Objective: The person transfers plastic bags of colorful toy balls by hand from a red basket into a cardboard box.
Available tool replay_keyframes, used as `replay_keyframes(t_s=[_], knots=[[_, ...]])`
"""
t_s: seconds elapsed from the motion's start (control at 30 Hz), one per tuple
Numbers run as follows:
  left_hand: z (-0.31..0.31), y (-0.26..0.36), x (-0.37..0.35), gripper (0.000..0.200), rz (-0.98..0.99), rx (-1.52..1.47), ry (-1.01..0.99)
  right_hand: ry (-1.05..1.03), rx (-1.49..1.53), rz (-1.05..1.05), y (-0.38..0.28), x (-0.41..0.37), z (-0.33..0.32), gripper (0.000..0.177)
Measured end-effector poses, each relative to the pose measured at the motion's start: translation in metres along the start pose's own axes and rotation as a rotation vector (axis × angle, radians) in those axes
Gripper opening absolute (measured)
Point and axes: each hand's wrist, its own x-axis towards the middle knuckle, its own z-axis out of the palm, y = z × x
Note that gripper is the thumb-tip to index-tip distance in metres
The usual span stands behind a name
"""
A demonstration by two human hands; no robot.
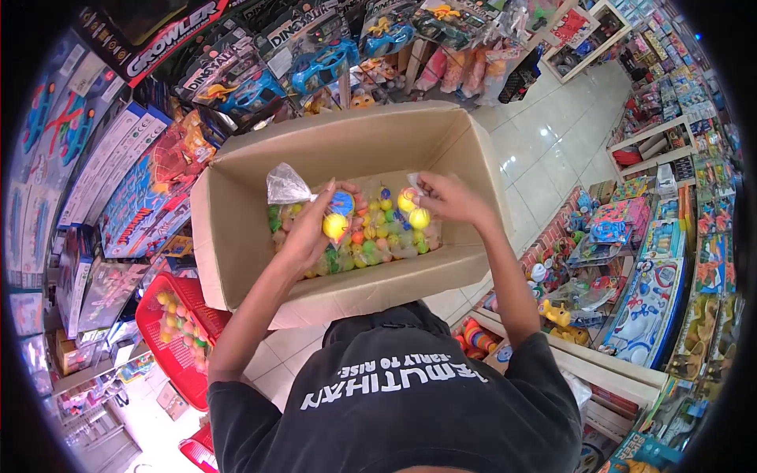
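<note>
A large open cardboard box (236, 236) sits in front of me, its bottom covered with small clear packets of coloured balls (382, 236). My left hand (311, 229) is inside the box and holds one clear packet (335, 217) with a yellow ball and a blue label; the packet's knotted plastic top sticks up to the left. My right hand (449, 201) is at the right side of the box and pinches another packet (414, 209) with two yellow balls. Both hands hover just above the pile.
A red plastic basket (154, 311) with more coloured balls stands on the floor at lower left. Boxed toys fill shelves on the left and above the box. More toys crowd low racks (631, 260) on the right, beside a white tiled aisle (552, 150).
</note>
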Motion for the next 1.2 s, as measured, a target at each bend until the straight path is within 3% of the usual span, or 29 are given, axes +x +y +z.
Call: replay_keyframes(t_s=[0.07,0.1,0.17,0.27,0.4,0.6,0.7,0.77,0.8,0.9,0.97,1.1,1.2], knots=[[-0.006,-0.001,0.009,0.037,-0.084,0.010,-0.001,-0.142,-0.310,-0.076,0.031,0.036,0.005,0.027],[-0.009,-0.002,0.013,0.037,-0.094,0.009,0.009,-0.150,-0.299,-0.075,0.042,0.054,0.005,0.027],[-0.015,-0.006,0.022,0.040,-0.173,0.070,-0.032,-0.440,-0.480,-0.016,0.060,0.087,0.008,0.033],[-0.030,-0.022,0.041,0.043,-0.294,0.085,-0.019,-0.600,-0.584,0.056,0.090,0.121,0.020,0.037],[-0.055,-0.052,0.076,0.043,-0.358,0.080,-0.058,-0.659,-0.579,0.201,0.149,0.155,0.044,0.036],[-0.056,-0.072,0.099,0.048,-0.425,0.162,0.021,-0.506,-0.519,0.327,0.200,0.159,0.073,0.042],[-0.050,-0.068,0.103,0.055,-0.452,0.420,-0.005,-0.462,-0.461,0.380,0.215,0.157,0.089,0.042],[-0.056,-0.079,0.111,0.061,-0.454,0.747,-0.069,-0.396,-0.351,0.357,0.209,0.149,0.091,0.041],[-0.056,-0.082,0.113,0.061,-0.457,0.746,-0.064,-0.401,-0.350,0.354,0.212,0.148,0.097,0.041],[-0.058,-0.093,0.120,0.067,-0.407,0.863,-0.160,-0.378,-0.327,0.320,0.224,0.151,0.119,0.040],[-0.068,-0.111,0.126,0.064,-0.254,0.968,-0.164,-0.276,-0.255,0.333,0.224,0.147,0.124,0.038],[-0.063,-0.105,0.134,0.054,-0.187,0.811,-0.200,-0.210,-0.057,0.461,0.214,0.139,0.123,0.037],[-0.054,-0.094,0.135,0.052,-0.215,0.811,-0.108,-0.187,0.210,0.610,0.211,0.138,0.121,0.036]])
